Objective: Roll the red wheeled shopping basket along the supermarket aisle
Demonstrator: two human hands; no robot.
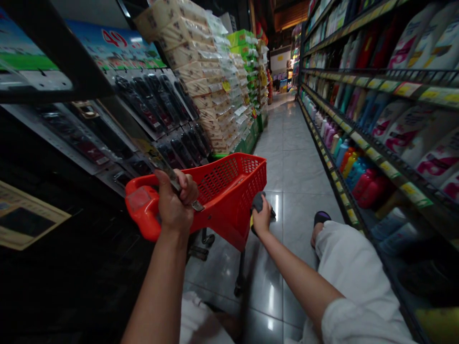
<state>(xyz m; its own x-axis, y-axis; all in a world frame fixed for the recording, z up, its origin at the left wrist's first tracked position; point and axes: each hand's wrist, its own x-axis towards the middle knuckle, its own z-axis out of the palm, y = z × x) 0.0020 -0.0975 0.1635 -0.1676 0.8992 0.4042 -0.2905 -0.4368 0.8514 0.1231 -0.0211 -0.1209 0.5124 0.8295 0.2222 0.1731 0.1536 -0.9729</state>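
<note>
My left hand [175, 205] is closed around a long, narrow flat bar [158, 160] that slants up to the left. Its lower tip sticks out below my fingers; toward the upper left, a black frame [86, 62] looms close and blurred, apparently joined to it. Just behind this hand is a red plastic shopping cart [229, 210] with a perforated basket and a rounded handle. To the right of the basket, my right hand [262, 217] grips a dark grey, cloth-like thing [257, 201] with yellow and black showing beneath. Its exact kind is unclear.
Packaged belts [143, 102] hang on the left rack under a blue sign. Beyond them rise stacked beige packs [211, 91] and green boxes [247, 52]. Bottles [355, 162] fill the right-hand shelves. A tiled aisle [283, 129] runs ahead between them.
</note>
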